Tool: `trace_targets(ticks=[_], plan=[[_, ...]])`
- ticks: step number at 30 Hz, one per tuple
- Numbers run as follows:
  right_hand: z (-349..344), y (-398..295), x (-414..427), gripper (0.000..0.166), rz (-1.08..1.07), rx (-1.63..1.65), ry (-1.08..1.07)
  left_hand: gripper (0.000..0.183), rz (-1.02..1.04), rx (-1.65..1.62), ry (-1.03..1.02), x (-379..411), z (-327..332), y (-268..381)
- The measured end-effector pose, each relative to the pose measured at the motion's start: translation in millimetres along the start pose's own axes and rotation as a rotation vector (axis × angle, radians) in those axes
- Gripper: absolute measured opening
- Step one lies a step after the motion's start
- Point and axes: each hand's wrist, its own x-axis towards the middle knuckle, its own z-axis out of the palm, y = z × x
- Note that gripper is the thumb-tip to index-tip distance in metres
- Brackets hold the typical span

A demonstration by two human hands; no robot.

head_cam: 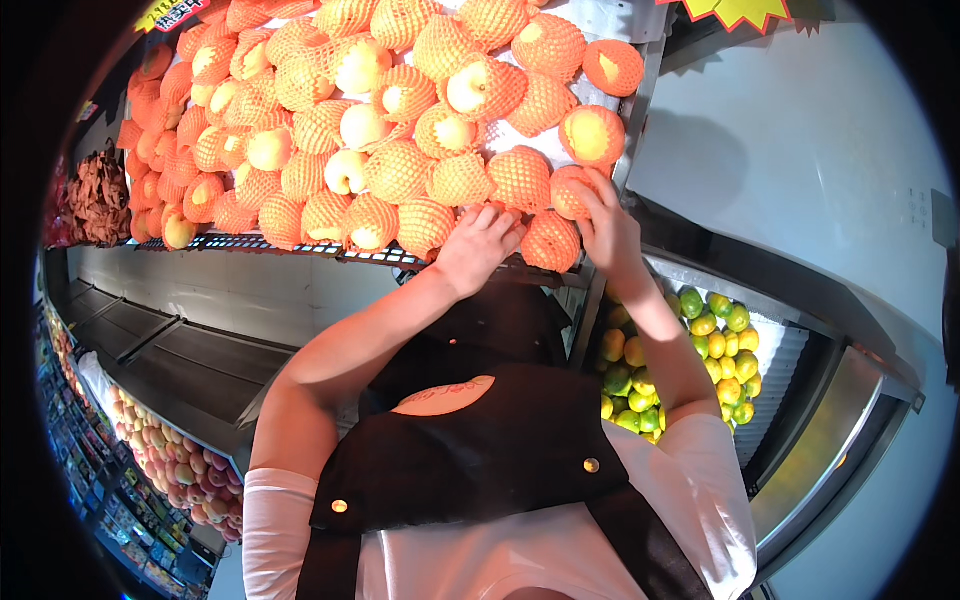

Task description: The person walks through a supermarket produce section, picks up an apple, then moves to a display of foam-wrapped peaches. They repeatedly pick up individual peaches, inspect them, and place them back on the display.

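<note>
Round fruits in orange foam nets (397,169) cover the display shelf, some with their pale yellow skin bare. My left hand (480,244) is at the shelf's front edge, its fingers bent over a netted fruit mostly hidden beneath them; its hold cannot be made out. The fingers of my right hand (609,225) rest around the right side of a netted fruit (571,192) near the shelf's right corner. Between the hands, another netted fruit (551,241) sits at the front edge.
A metal rail (637,142) bounds the shelf at right. Green and orange citrus fruits (705,324) lie in a lower bin at right. Reddish fruits (176,461) are piled at lower left. A dark, crumpled heap (99,196) stands at far left.
</note>
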Motion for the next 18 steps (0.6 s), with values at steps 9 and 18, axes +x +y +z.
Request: trace_targets(ticks=[9,18], plan=[[27.6,-32.6,-46.1,0.058,0.048,-0.118,-0.037,0.054,0.163,0.200,-0.214,10.1,9.6,-13.4],[73.2,-32.7,-50.9,0.086,0.313,-0.075,-0.048,0.075,0.328,0.197,-0.379,28.7,5.2,-30.2]])
